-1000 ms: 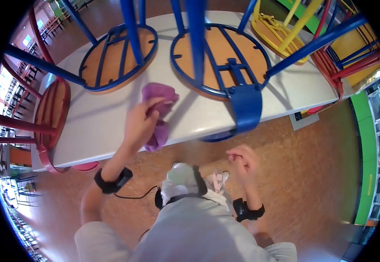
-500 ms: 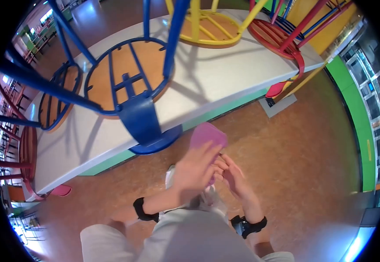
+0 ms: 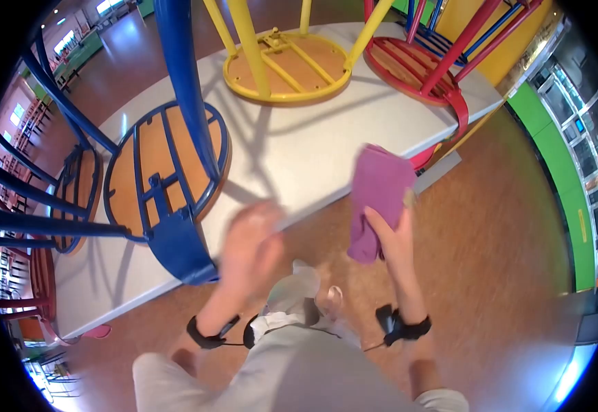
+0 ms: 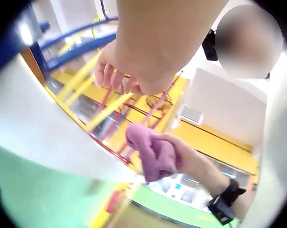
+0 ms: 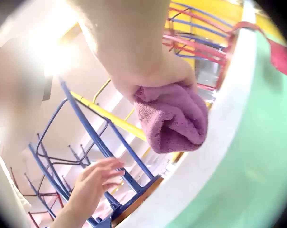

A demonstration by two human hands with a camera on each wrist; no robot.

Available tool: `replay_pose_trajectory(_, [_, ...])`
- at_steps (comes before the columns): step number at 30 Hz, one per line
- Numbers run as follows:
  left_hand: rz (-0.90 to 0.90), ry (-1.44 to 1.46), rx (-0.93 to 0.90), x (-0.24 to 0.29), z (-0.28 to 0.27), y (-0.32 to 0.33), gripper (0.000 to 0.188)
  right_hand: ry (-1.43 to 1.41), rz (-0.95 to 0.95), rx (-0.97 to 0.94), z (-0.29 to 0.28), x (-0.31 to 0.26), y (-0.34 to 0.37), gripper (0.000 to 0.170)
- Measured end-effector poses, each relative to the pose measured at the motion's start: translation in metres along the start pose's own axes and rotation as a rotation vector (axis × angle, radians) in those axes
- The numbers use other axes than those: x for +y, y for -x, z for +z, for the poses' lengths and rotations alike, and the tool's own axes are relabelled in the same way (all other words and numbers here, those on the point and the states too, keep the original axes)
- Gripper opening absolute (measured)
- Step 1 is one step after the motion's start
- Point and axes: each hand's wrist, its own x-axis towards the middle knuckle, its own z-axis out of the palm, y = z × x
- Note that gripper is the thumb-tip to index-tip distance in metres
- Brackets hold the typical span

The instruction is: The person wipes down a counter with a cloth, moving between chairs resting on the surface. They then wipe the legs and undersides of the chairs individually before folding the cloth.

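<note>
My right hand (image 3: 398, 237) grips a folded purple cloth (image 3: 380, 189), with the thumb across its near side. The cloth overlaps the front edge of the white table (image 3: 306, 147) in the head view. In the right wrist view the cloth (image 5: 174, 121) bunches in thick folds below the hand. Blurred in the head view, my left hand (image 3: 249, 247) holds nothing and is near the table's front edge. Its fingers (image 4: 116, 80) hang loosely bent in the left wrist view. Beside it, the blue backrest (image 3: 182, 253) of an upturned chair hangs over the edge.
Upturned chairs rest seat-down on the table: a blue one (image 3: 128, 185), a yellow one (image 3: 247, 72) and a red one (image 3: 409, 65), with more at the left. Their legs stick upward. Brown floor (image 3: 488, 254) lies between the table and a green counter front (image 3: 570, 206).
The purple cloth was in my left hand over the table, then between both hands; now my right hand alone holds it. The view has shifted toward the table's right end.
</note>
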Motion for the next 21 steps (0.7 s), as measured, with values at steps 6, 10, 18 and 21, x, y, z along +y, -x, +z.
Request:
replay_pose_trajectory(6, [-0.419,-0.618,0.535,-0.077,-0.043,0.012,0.024,0.614,-0.223,-0.578,0.118,-0.006,-0.127,0.055])
replay_pose_trajectory(10, [-0.491,-0.797,0.588,-0.083,-0.037,0.007,0.022,0.690,-0.662,-0.374,0.233,0.042,-0.184,0.051])
replay_pose_trajectory(18, [-0.576,-0.838,0.569,-0.084,-0.037,0.013,0.022,0.625,-1.095,-0.392,0.271,0.078,-0.217,0.026])
replay_pose_trajectory(21, [-0.614,-0.850,0.573,-0.080,-0.037,0.010,0.023,0.709,-0.765,-0.510,0.231,0.066,-0.185,0.029])
